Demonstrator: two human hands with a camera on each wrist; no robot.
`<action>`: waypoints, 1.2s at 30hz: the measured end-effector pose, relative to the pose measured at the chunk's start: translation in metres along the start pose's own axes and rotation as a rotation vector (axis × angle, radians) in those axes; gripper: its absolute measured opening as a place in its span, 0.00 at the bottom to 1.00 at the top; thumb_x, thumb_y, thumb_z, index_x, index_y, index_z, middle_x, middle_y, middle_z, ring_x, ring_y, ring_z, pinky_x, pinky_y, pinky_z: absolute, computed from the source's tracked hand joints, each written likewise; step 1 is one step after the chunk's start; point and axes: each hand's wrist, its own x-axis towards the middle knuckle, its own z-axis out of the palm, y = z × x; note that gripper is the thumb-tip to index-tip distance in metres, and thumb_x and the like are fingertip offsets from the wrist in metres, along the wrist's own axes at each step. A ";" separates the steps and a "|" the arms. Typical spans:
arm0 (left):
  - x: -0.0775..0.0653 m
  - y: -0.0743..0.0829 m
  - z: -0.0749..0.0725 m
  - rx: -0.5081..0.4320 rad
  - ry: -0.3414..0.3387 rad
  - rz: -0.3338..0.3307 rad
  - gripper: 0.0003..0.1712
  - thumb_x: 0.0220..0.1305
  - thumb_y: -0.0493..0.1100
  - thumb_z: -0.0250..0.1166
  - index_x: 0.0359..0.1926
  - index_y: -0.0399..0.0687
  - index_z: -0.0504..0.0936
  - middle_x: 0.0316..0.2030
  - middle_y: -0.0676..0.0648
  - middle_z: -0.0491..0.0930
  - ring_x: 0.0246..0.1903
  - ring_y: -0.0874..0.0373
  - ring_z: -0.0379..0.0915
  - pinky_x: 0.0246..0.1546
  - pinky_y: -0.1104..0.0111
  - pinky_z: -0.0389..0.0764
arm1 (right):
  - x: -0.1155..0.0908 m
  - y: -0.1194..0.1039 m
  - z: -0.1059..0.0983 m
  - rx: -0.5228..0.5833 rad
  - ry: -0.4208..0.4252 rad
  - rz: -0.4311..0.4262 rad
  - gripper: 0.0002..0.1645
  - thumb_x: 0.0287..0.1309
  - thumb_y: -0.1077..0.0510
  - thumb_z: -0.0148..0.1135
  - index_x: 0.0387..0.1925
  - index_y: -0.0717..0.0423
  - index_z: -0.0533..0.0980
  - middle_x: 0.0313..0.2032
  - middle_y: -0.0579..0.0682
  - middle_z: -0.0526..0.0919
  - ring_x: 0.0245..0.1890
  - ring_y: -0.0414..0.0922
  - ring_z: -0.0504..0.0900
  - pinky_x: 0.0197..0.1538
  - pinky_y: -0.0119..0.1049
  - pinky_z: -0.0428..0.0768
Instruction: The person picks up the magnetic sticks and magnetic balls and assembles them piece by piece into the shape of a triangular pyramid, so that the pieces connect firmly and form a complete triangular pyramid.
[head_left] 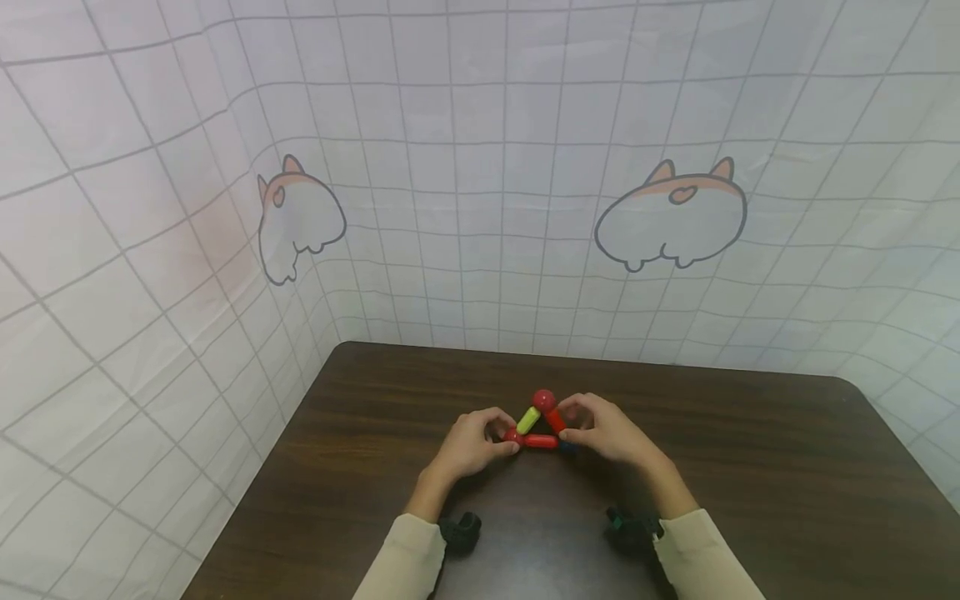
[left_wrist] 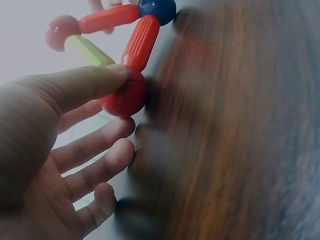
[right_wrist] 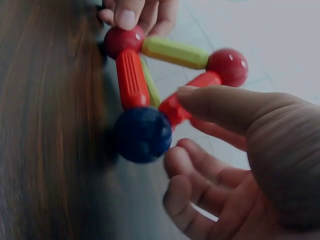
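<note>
A magnetic stick-and-ball frame stands on the dark table between my hands. My left hand (head_left: 467,447) pinches the red ball (left_wrist: 127,97) at its lower left corner between thumb and fingers. With thumb and fingertips, my right hand (head_left: 611,430) holds the slanting red stick (right_wrist: 172,109), which joins the blue ball (right_wrist: 142,135) to the upper red ball (head_left: 543,400). Another red stick (head_left: 542,441) runs low between the held red ball and the blue ball. A yellow-green stick (right_wrist: 175,52) links the two red balls. Behind, a second yellow-green stick (right_wrist: 150,82) is partly hidden.
The dark wood-grain table (head_left: 375,417) reaches back to a white gridded cloth (head_left: 480,208) that hangs behind it and along the left. Black devices (head_left: 461,533) sit at both wrists, close to the tabletop.
</note>
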 end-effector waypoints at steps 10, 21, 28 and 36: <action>-0.001 0.005 0.005 0.044 0.057 -0.031 0.15 0.62 0.50 0.75 0.49 0.58 0.85 0.35 0.56 0.82 0.27 0.63 0.72 0.28 0.69 0.71 | 0.000 0.010 -0.004 0.036 -0.101 -0.002 0.17 0.62 0.54 0.71 0.48 0.57 0.78 0.38 0.52 0.80 0.30 0.45 0.76 0.32 0.36 0.76; -0.002 0.006 0.009 0.051 0.080 -0.054 0.16 0.62 0.50 0.75 0.50 0.59 0.85 0.34 0.57 0.82 0.28 0.63 0.72 0.30 0.68 0.71 | -0.001 0.012 -0.004 0.063 -0.114 0.067 0.15 0.63 0.54 0.70 0.46 0.56 0.77 0.35 0.50 0.81 0.27 0.42 0.78 0.30 0.37 0.79; 0.000 0.004 0.011 0.050 0.076 -0.048 0.16 0.62 0.51 0.74 0.50 0.59 0.85 0.34 0.58 0.82 0.27 0.63 0.72 0.28 0.68 0.70 | -0.002 0.013 -0.003 0.068 -0.113 0.071 0.14 0.64 0.54 0.70 0.46 0.55 0.77 0.35 0.50 0.81 0.28 0.44 0.78 0.31 0.39 0.80; 0.000 0.005 0.010 0.061 0.078 -0.046 0.16 0.62 0.51 0.74 0.50 0.60 0.85 0.34 0.58 0.82 0.28 0.64 0.73 0.29 0.68 0.71 | -0.001 0.016 -0.004 0.069 -0.113 0.061 0.14 0.64 0.54 0.70 0.46 0.55 0.77 0.34 0.49 0.81 0.28 0.44 0.79 0.30 0.39 0.79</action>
